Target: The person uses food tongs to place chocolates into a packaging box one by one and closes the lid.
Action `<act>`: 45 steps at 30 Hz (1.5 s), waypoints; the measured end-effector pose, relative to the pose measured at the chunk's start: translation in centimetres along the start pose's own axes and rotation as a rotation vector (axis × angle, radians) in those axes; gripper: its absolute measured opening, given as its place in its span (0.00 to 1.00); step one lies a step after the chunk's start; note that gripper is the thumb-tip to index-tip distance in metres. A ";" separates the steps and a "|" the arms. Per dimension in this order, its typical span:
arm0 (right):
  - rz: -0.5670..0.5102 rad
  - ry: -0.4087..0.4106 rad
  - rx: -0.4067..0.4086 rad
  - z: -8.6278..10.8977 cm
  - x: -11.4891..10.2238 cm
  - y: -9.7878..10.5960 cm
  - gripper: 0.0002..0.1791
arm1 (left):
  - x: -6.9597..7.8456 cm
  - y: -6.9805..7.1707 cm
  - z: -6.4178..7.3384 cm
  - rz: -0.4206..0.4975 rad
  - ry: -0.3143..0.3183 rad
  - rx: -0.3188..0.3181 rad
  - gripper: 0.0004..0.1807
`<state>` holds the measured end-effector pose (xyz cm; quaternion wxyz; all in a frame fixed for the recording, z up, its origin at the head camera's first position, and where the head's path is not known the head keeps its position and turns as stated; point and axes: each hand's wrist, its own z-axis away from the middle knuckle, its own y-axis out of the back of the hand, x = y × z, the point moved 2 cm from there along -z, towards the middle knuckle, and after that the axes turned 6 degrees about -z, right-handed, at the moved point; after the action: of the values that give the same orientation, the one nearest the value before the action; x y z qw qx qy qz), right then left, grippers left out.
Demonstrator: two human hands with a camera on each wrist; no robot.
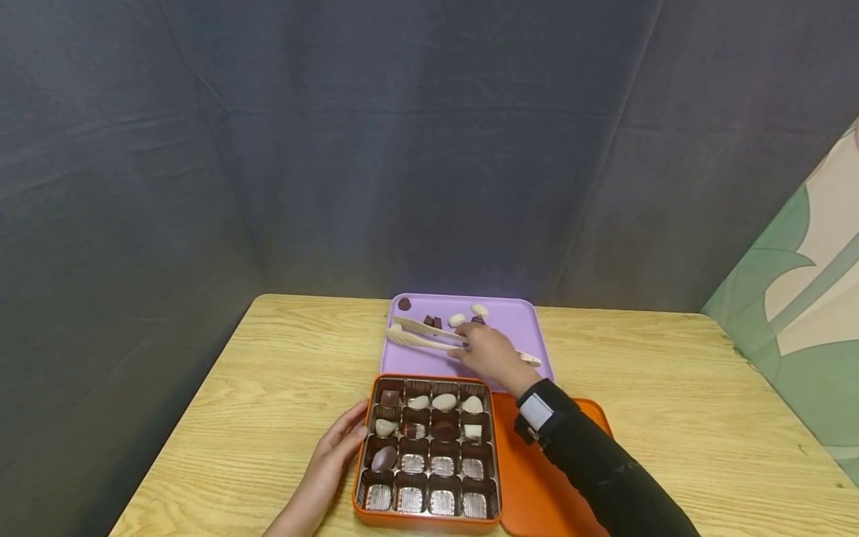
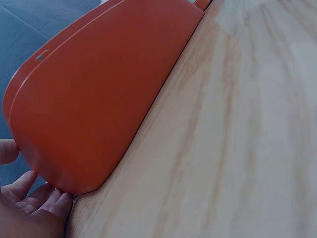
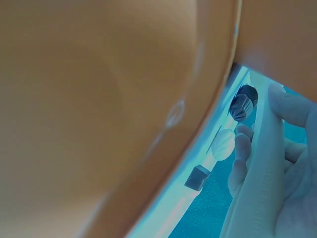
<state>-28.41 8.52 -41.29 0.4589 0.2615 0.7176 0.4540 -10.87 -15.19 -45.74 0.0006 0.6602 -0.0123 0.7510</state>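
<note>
My right hand (image 1: pixel 493 358) grips wooden tongs (image 1: pixel 424 342) over a purple tray (image 1: pixel 423 365). The tongs' tips point left and stand apart, with a white chocolate (image 1: pixel 397 327) showing between them. Dark and white chocolates lie on the tray, among them a white one (image 1: pixel 457 320) and a round dark one (image 1: pixel 404 303) in the far left corner. An orange box (image 1: pixel 429 520) with a compartment insert stands in front. Its upper compartments hold chocolates, plus a purplish oval one (image 1: pixel 384 459) at the left. Against the box's left wall my left hand (image 1: pixel 329 462) rests its fingers.
An orange lid (image 1: pixel 537 485) lies right of the box, under my right forearm. Box, lid and tray stand close together on a wooden table (image 1: pixel 671 388). A dark curtain (image 1: pixel 429 149) hangs behind the table, and a patterned cloth (image 1: pixel 805 313) is at the right.
</note>
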 end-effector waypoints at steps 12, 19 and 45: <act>-0.019 -0.029 0.005 0.4 0.3 0.3 0.19 | -0.1 -0.1 0.1 0.014 -0.006 -0.015 0.25; -0.021 -0.021 0.024 0.9 0.7 0.5 0.17 | -0.1 -0.1 0.1 0.020 -0.017 -0.016 0.24; -0.040 0.065 0.137 4.8 0.0 3.2 0.15 | -0.1 0.3 -0.1 -0.014 -0.004 -0.016 0.24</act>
<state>-24.22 11.96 -39.29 0.4254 0.2633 0.7665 0.4027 -10.94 -15.52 -45.89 0.0108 0.6617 -0.0137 0.7496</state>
